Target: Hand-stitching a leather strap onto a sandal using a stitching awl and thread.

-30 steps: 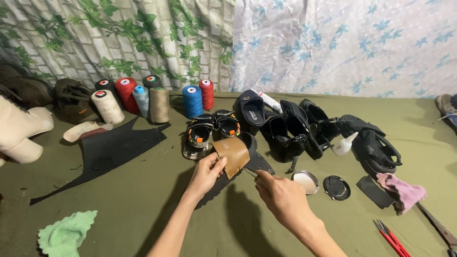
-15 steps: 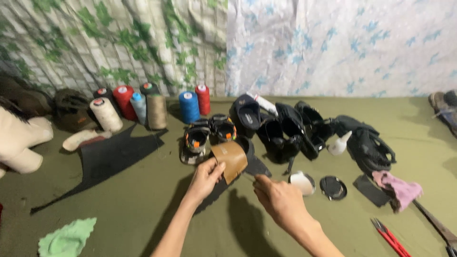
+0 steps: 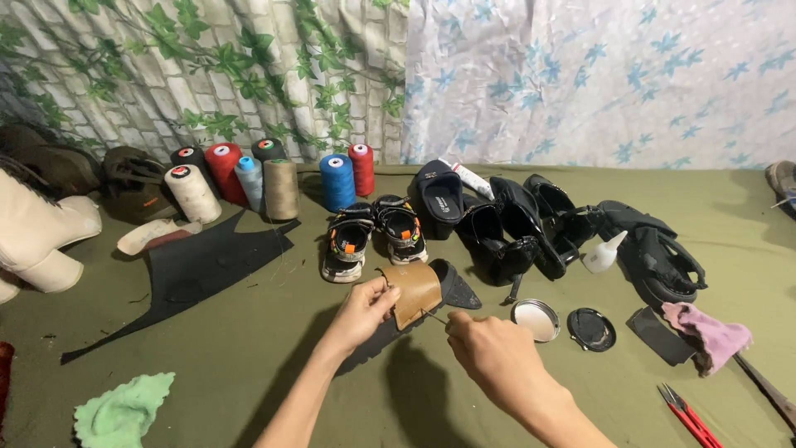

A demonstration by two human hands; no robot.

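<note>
Olive cloth covers the work surface. Black leather sheet lies at left; thread cones stand far left, dark shoes far right. Brown leather piece sits centre, raised above the cloth. Left hand pinches its left edge. Right hand, fingers closed, holds a thin needle-like tool against its near edge.

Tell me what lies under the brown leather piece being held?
Under the curved brown leather piece a dark pointed sole-shaped sheet shows on the olive cloth; its middle is covered by both hands.
</note>
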